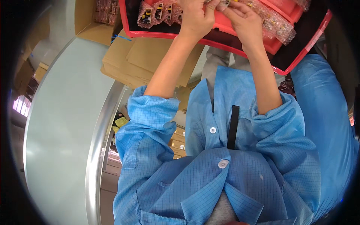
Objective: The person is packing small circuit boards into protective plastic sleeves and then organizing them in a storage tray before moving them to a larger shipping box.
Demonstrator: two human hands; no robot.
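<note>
My bare left hand (197,17) and right hand (243,20) are pinching crinkly, shiny bubble-wrap packets (275,22) over a glossy red plastic tray (225,39). I am wearing a matt blue grid-woven cloth coat (243,157). Rough brown cardboard sheets (150,56) are lying beside a smooth matt table (63,123) with its brushed metal edge (98,142).

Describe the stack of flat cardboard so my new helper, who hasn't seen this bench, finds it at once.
Start at the red tray under both hands at the top. Just below its left end, beside the pale green table, lies the flattened brown cardboard stack. Unlike the upright open carton behind it, it is folded flat in layers.
</note>
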